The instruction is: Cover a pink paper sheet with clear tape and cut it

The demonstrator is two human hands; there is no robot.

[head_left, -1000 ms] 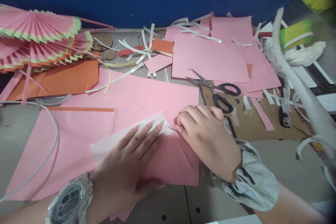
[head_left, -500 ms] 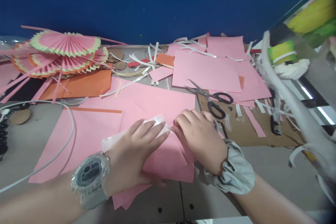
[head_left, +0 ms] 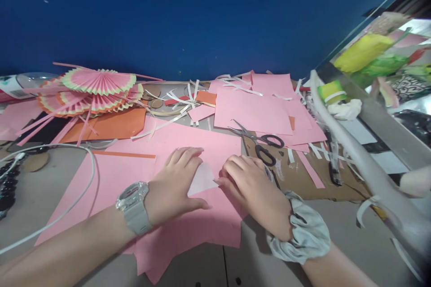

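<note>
A piece of thin white paper [head_left: 203,179] lies over a pink paper sheet [head_left: 198,219] in front of me. My left hand [head_left: 177,184], with a watch at the wrist, lies open at its left side, thumb stretched away from the fingers. From the right, my right hand [head_left: 249,188], wearing a grey-green scrunchie, is closed with thumb and fingertips at the white paper's right edge. The grip itself is partly hidden by the curled fingers. Just beyond that hand rest black-handled scissors [head_left: 261,139].
Folded pink paper fans [head_left: 101,83] sit at the back left on an orange sheet [head_left: 114,128]. More pink sheets [head_left: 252,110] and white paper strips lie at the back. Brown cardboard [head_left: 303,184] and a utility knife [head_left: 334,166] are right; a white cable [head_left: 94,175] loops left.
My left hand has shifted back from the far part of the white paper, and its thumb now spreads wide. The right hand stays at the paper's edge. The camera view has tilted up.
</note>
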